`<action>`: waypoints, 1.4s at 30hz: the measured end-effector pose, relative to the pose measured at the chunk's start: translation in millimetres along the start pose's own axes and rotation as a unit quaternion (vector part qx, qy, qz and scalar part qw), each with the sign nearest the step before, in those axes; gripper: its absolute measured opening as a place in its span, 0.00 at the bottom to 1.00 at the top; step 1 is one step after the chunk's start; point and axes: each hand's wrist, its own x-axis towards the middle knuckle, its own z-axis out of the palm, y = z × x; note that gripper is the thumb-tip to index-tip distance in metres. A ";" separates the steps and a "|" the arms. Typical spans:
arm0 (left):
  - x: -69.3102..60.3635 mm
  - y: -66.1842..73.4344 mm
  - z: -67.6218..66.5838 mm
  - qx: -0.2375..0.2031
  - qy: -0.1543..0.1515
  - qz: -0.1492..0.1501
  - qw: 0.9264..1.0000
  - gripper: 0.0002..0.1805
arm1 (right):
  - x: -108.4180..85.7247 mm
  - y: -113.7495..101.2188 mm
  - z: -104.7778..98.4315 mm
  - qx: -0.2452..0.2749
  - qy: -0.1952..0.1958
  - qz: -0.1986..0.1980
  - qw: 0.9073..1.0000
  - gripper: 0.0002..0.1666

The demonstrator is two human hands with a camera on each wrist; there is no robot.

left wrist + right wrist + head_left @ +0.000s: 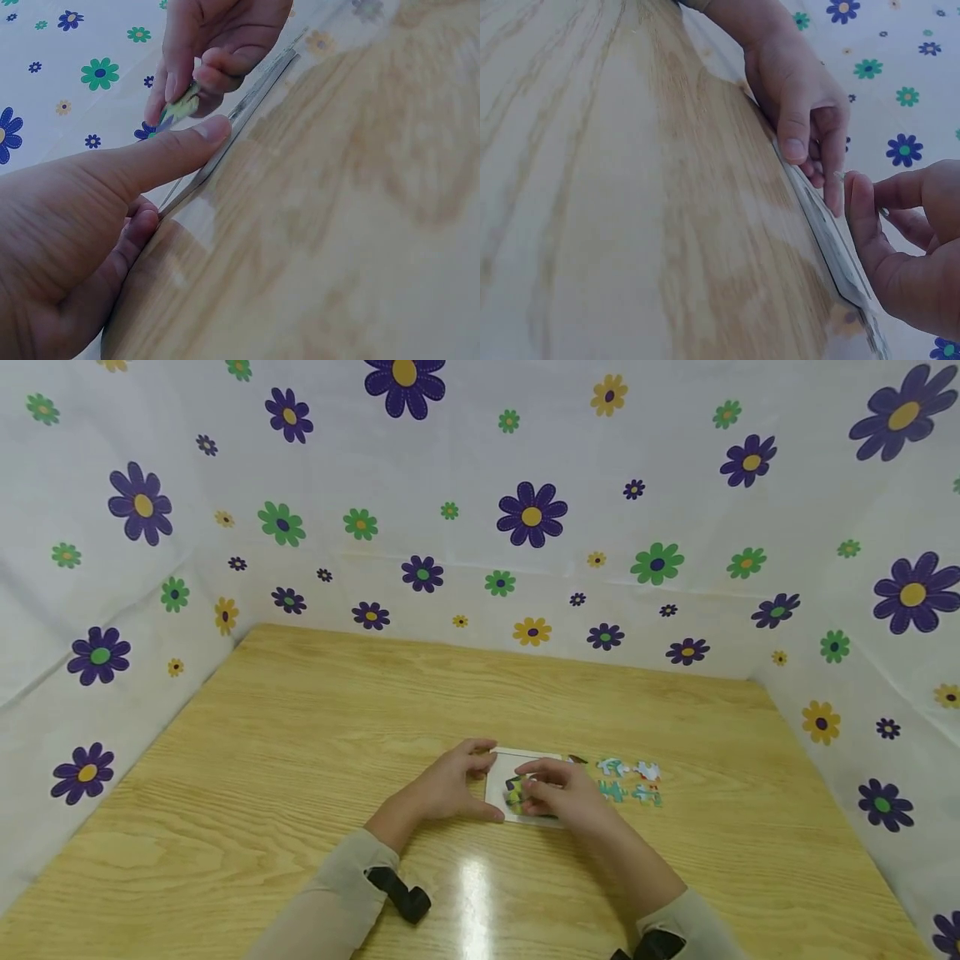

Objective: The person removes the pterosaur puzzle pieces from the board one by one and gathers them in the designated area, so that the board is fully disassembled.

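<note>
A small white puzzle board (497, 781) with a raised rim lies flat on the table. My left hand (446, 785) holds it at its left end, the thumb at the near corner and the fingers at the far corner. Above the board, my right hand (566, 793) pinches a yellow-green puzzle piece (184, 106) between thumb and fingers. That piece looks tilted in the left wrist view; only a sliver shows in the right wrist view. The right hand hides much of the board's right half.
Several loose puzzle pieces (613, 791) in teal, white and red lie right of the board, and a dark piece (577, 759) sits by its far right corner. A wood-grain table (300, 718) stretches around. Flower-printed white cloth (465, 460) encloses the back and sides.
</note>
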 end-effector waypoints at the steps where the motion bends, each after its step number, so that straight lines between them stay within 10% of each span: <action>1: 0.3 0.0 0.4 0.000 0.001 0.000 1.000 0.53 | -2.3 0.2 -2.6 0.001 0.005 0.000 1.000 0.19; 18: 0.8 -1.2 1.1 0.007 0.005 -0.004 1.000 0.53 | -35.3 11.8 -40.2 -0.039 0.049 0.028 0.998 0.15; 42: 1.3 -2.8 3.0 0.012 0.008 0.006 1.000 0.53 | -47.3 16.1 -28.9 -0.164 0.148 0.044 0.974 0.06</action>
